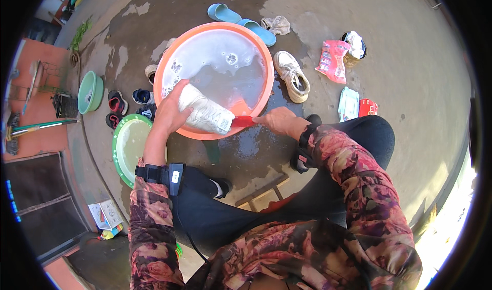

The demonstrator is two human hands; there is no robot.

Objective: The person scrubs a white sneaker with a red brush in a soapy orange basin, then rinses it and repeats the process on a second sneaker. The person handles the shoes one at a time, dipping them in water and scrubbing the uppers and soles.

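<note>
My left hand [171, 107] grips a white lace-up sneaker [205, 111] over the near left side of an orange-rimmed basin [269, 69]. Cloudy, soapy water [226, 82] with patches of foam fills the basin. In my right hand [278, 121] is the red handle [243, 121] of what looks like a brush. Its far end meets the sneaker's heel, and any bristles are hidden behind or inside the shoe. A second white sneaker [292, 76] rests on the wet concrete just right of the basin.
Blue slippers [256, 31] and a greyish cloth [276, 25] lie beyond the basin. A green-rimmed basin [119, 151] and several dark shoes [117, 103] are at left, near a small green tub [98, 94]. Pink packaging [333, 61] and a filled bin [350, 59] are at right.
</note>
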